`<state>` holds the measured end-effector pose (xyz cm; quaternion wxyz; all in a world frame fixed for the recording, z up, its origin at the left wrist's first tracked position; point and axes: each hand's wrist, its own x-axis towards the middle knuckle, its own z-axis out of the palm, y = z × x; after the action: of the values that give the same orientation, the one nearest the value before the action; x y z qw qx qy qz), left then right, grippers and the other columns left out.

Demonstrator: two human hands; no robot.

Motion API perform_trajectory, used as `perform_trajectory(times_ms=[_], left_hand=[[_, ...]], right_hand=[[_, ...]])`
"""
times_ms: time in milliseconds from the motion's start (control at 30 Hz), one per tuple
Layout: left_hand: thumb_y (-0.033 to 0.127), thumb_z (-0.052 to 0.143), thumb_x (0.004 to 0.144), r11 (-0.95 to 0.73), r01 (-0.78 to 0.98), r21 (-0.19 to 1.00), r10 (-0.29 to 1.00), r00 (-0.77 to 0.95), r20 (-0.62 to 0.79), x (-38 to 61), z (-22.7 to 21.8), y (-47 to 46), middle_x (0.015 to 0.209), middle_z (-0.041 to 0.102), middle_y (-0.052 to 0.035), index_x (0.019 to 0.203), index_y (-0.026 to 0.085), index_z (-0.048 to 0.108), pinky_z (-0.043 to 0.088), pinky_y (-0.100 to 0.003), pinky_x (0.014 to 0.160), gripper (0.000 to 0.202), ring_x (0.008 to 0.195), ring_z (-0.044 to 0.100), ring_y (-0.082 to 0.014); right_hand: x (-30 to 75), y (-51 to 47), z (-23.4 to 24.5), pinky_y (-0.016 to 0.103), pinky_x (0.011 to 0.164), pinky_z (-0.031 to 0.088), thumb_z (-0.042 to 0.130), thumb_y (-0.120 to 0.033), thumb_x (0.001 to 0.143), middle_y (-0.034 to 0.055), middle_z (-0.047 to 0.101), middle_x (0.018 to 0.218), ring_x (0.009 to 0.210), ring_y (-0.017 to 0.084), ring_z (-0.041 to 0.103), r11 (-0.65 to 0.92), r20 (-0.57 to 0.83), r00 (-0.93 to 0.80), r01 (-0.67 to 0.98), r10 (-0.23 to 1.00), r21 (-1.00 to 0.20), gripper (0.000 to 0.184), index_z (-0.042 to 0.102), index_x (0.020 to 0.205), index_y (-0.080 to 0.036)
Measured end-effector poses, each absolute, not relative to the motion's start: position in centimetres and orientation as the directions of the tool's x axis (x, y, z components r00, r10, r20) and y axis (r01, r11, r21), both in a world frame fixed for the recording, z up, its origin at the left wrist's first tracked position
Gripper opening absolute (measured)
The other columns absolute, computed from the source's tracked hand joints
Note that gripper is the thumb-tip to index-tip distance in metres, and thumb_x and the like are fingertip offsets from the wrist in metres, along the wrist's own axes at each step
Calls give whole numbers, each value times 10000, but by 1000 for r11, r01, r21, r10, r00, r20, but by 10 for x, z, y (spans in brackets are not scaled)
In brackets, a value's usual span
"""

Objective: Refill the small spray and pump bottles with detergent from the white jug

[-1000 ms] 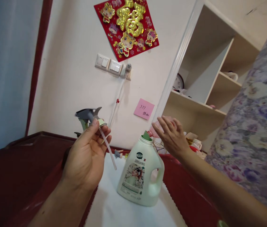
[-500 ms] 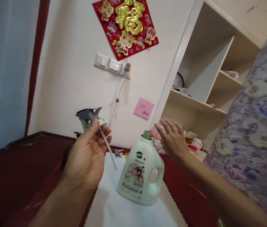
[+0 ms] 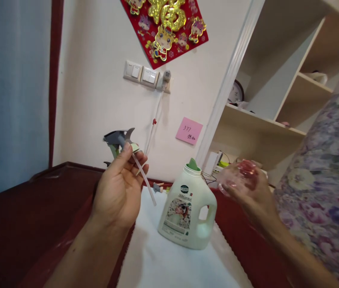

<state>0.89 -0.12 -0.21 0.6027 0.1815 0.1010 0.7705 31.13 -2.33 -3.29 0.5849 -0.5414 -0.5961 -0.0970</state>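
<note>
My left hand (image 3: 120, 188) is closed on a grey and pale green trigger sprayer head (image 3: 118, 138), pinched between thumb and fingers. Its thin clear dip tube (image 3: 145, 180) slants down to the right. A pale green detergent jug (image 3: 184, 216) stands upright in the middle, uncapped, with a green spout piece showing in its mouth. To the right of the jug, my right hand (image 3: 258, 198) grips a see-through pink bottle (image 3: 232, 176), blurred by motion. The bottle is tilted, its red neck up, apart from the jug.
Under the jug lies a white mat (image 3: 154, 264) on a dark red table (image 3: 22, 224). Small sprayer parts (image 3: 158, 187) sit behind the jug. A shelf unit (image 3: 259, 116) and a floral curtain-like cloth (image 3: 322, 192) are at the right. A pink note (image 3: 189, 131) is on the wall.
My right hand has moved the pink bottle away from the jug's mouth to the right and turned it neck up. My left hand still holds the sprayer head. The view has shifted slightly.
</note>
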Motion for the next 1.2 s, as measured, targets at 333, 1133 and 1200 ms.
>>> perform_trajectory(times_ms=[333, 1133, 1200], left_hand=[[223, 726, 879, -324, -859, 397, 943, -261, 206, 4, 3, -4, 786, 684, 22, 803, 188, 714, 578, -260, 714, 84, 706, 657, -106], [290, 858, 746, -200, -692, 694, 955, 21, 297, 95, -50, -40, 956, 737, -21, 948, 187, 742, 591, -197, 737, 255, 770, 685, -109], [290, 854, 750, -225, -680, 698, 950, 5, 312, 96, -51, -39, 938, 731, -15, 952, 188, 741, 594, -201, 739, 253, 780, 689, -116]], right_hand=[[230, -98, -111, 499, 1088, 470, 841, -320, 644, 88, 528, 1483, 1333, 345, 533, 322, 438, 179, 452, 881, -832, 897, 422, 1436, -313], [203, -50, -199, 546, 1126, 371, 917, -337, 494, 89, 562, 1405, 1319, 374, 509, 364, 374, 57, 137, 926, -921, 982, 475, 1371, -317], [203, -51, -197, 545, 1127, 370, 926, -331, 468, 87, 549, 1419, 1330, 379, 495, 346, 358, 65, 138, 932, -928, 1002, 481, 1365, -319]])
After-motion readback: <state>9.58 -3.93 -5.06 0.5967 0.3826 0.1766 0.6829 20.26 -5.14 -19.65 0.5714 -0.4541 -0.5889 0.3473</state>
